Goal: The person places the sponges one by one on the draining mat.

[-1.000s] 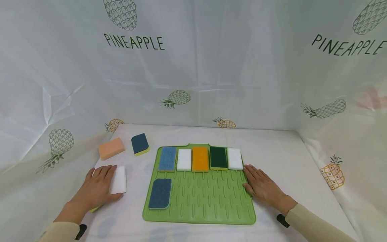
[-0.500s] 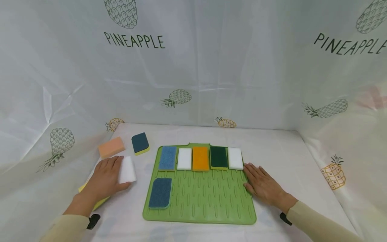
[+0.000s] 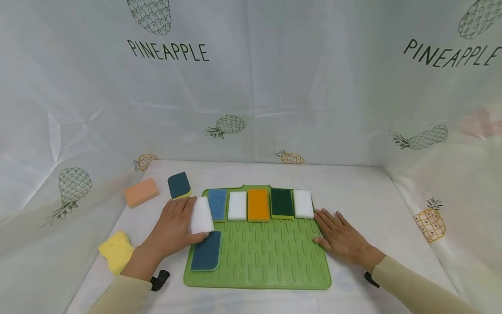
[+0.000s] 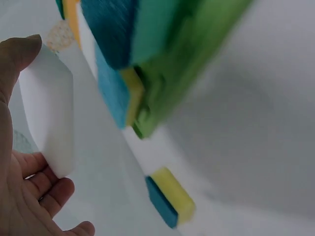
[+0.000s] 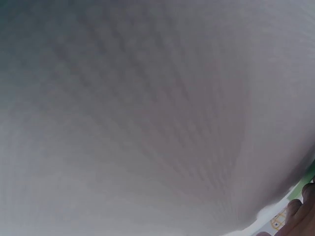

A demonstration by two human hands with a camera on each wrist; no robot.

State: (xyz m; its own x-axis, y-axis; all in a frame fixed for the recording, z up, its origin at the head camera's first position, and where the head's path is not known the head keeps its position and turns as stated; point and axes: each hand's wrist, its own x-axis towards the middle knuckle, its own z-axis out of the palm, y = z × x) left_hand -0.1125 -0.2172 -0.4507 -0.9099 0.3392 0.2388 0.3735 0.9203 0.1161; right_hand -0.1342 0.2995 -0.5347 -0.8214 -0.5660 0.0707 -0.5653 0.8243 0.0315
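My left hand [image 3: 174, 224] pinches a white sponge [image 3: 201, 215] between thumb and fingers, over the left edge of the green mat [image 3: 274, 257]. In the left wrist view the white sponge [image 4: 49, 108] is lifted, with the thumb at one end and fingertips at the other. On the mat's back row lie a blue sponge [image 3: 217, 205], a white one [image 3: 237, 206], an orange one [image 3: 258, 205], a dark green one [image 3: 282, 203] and another white one [image 3: 303, 203]. A dark blue sponge [image 3: 206, 251] lies in front. My right hand [image 3: 343, 237] rests flat at the mat's right edge.
Left of the mat lie a peach sponge [image 3: 141, 192], a dark blue and yellow sponge [image 3: 179, 185] and a wavy-edged yellow sponge [image 3: 117, 252]. A pineapple-print sheet [image 3: 313, 96] rises behind the white table cover [image 3: 349, 187].
My left hand has carried the white sponge up and rightward from the left of the table to the mat's edge, uncovering the yellow sponge. The right hand stays in place.
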